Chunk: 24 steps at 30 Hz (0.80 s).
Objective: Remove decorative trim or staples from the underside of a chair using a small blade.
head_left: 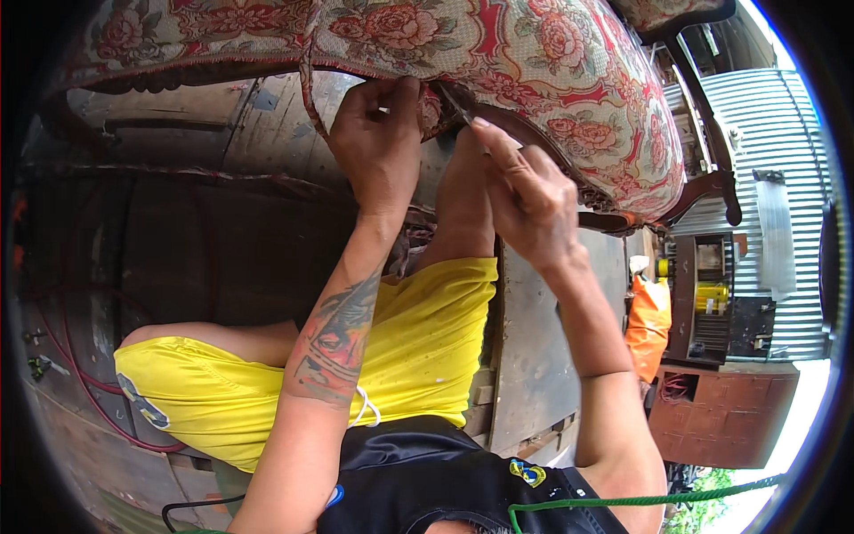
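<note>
A sofa covered in floral upholstery, red roses on cream, spans the top of the view. Its dark carved wooden frame shows below the cloth edge. A narrow strip of the same floral fabric hangs loose in a loop from that edge. My left hand is closed in a pinch on the fabric strip at the lower edge of the cover. Just to the right, my right hand grips a slim metal tool, its tip against the cloth edge by the frame. My fingers hide the tool's handle, so its exact kind is unclear.
Dark red hoses lie on the floor at left. An orange bag stands at right, near a dark shelf and a reddish-brown cabinet. Corrugated metal sheeting rises behind. A green cord crosses the lower right.
</note>
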{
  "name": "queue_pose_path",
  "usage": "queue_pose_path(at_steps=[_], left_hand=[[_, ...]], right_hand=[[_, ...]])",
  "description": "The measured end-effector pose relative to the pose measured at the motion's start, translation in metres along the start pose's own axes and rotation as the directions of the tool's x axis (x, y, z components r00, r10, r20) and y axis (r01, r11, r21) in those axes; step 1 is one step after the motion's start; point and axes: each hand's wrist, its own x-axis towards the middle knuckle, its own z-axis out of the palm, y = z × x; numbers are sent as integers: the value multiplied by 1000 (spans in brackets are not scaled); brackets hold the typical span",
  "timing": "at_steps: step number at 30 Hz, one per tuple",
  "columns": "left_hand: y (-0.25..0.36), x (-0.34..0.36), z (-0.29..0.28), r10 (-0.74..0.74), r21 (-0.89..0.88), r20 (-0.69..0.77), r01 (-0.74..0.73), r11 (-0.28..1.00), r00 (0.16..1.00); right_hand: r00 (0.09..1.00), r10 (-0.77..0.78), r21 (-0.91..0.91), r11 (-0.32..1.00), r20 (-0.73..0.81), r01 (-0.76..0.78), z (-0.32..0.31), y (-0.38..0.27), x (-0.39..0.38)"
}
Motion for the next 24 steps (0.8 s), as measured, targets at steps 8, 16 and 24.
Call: queue_pose_path(at_steps=[8, 16, 24], left_hand=[[3, 15, -12, 272, 141, 152, -293, 946, 950], [11, 12, -18, 181, 246, 180, -222, 944, 967], [22, -9, -1, -61, 53, 129, 54, 997, 990]], right_hand=[[923, 201, 176, 973, -328, -149, 73, -18, -12], [861, 249, 254, 956, -443, -146, 81, -37, -11], [766, 331, 410, 907, -551, -96, 93, -44, -22]])
